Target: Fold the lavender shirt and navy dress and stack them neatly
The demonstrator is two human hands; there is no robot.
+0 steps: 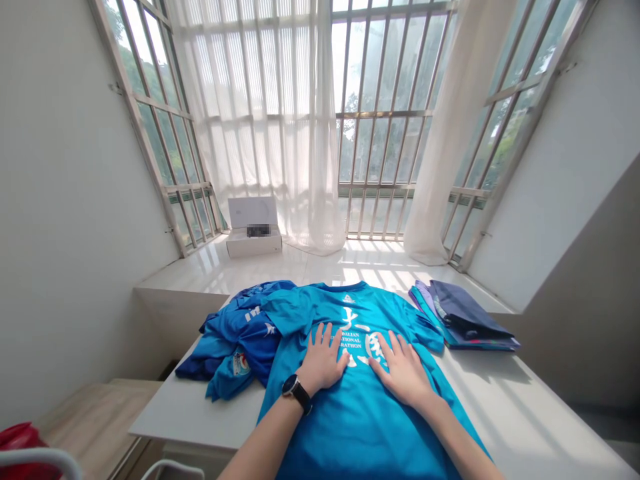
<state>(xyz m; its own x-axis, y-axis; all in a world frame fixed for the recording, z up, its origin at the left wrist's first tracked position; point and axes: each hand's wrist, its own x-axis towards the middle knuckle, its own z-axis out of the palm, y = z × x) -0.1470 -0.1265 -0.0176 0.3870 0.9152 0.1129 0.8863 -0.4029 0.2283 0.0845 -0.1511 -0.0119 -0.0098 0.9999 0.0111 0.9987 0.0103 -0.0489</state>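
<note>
A turquoise T-shirt (345,413) with white printed lettering lies spread on the white table, its collar toward the window. My left hand (324,360), with a black watch (297,393) on the wrist, rests flat on the chest print, fingers spread. To its right, my right hand (403,370) also lies flat on the shirt with fingers apart. Part of the lettering is hidden under both hands. The shirt's left sleeve overlaps a rumpled heap of blue shirts (235,340). Beside the other sleeve sits a stack of folded clothes (467,313), dark navy on top.
An open white box (254,245) stands on the window sill (310,267) before sheer curtains (260,133) and a barred window. The white table (545,427) has its left edge near a red item (23,447) and a white curved frame at lower left.
</note>
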